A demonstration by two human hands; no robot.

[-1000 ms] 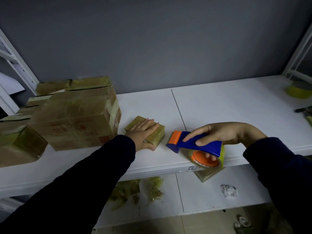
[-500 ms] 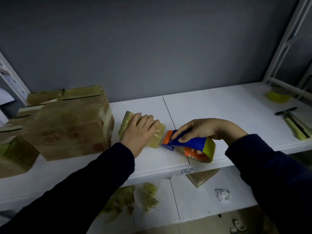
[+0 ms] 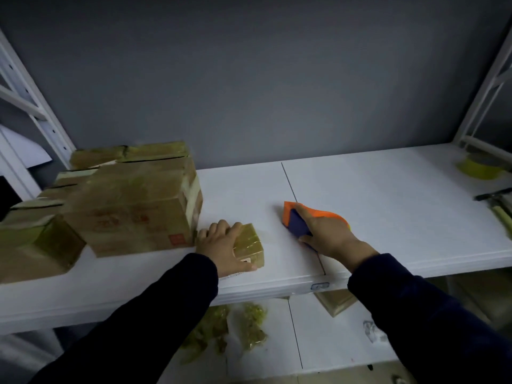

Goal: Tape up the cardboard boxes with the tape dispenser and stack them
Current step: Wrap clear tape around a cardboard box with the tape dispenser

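Yellowish tape already covers the small flat cardboard box (image 3: 250, 243) that the left hand (image 3: 223, 246) holds, fingers laid over its top and far edge, thumb hooked along its near side. A moment ago that box sat further out along the shelf, with the dispenser's nose pressed to its right side. Now it has been slid left until it sits just beside the large brown cardboard box (image 3: 133, 206), and the fingertips touch that box's lower right face.

The right hand (image 3: 328, 234) is wrapped round the blue and orange plastic tape dispenser (image 3: 295, 218). The dispenser has come away from the small box and gone back and to the right, low over the seam in the white shelf (image 3: 388, 217), about midway between front and back edges. Whether it rests on the shelf I cannot tell. I can see no strip joining the two, so I'd judge the tape cut and this box finished, ready to go on the pile.

More taped cardboard boxes (image 3: 36, 245) crowd the shelf's left end, behind and beside the large one. Near the far right corner lies a yellow roll of tape (image 3: 479, 167), with a dark-handled tool (image 3: 493, 191) at the right edge. Below, the lower shelf (image 3: 318, 342) carries crumpled wads of tape (image 3: 227, 333).
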